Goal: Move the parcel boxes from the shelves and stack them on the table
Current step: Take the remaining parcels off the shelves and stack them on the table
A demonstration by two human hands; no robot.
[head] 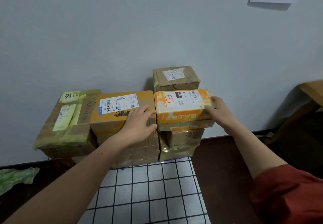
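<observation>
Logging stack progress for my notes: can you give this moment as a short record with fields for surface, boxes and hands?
surface: table with a checked cloth, against the wall
right stack, top: orange box
under it: lower box
behind: brown box
middle: yellow box
left: taped box
left hand: flat on the yellow box, fingertips at the orange box's left end
right hand: holds the orange box's right end
</observation>
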